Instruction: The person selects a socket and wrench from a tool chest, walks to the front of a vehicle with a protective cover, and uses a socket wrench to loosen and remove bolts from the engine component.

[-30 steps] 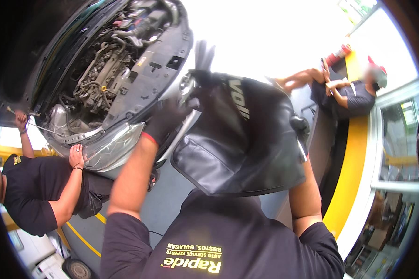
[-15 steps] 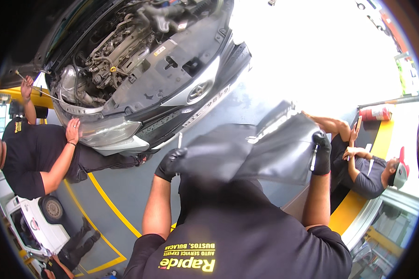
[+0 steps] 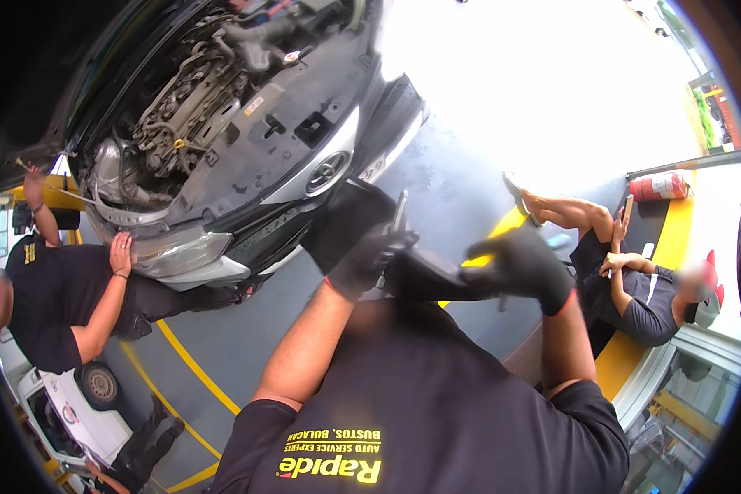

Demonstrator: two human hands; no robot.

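My left hand [image 3: 361, 262], in a dark glove, is closed around a gathered part of a black vinyl sheet [image 3: 350, 216]. A slim silver metal tool [image 3: 400, 212] sticks up from the same grip; its exact kind is unclear. The sheet hangs bunched in front of my chest, with a folded part [image 3: 428, 278] stretching across to my right hand [image 3: 528, 267]. That gloved hand is blurred by motion, its fingers curled at the sheet's other end. A thin, smeared piece shows under it, too blurred to name.
A car with its hood up and engine bay [image 3: 193, 123] exposed stands ahead on the left. A co-worker [image 3: 53, 296] leans at its headlight, holding a rod. Another person [image 3: 634, 280] sits on the right beside a red cylinder [image 3: 660, 185]. A white vehicle [image 3: 62, 412] is at lower left.
The sheet was spread wide between my hands and is now bunched and folded. My left hand has moved right and up; my right hand has shifted slightly left.
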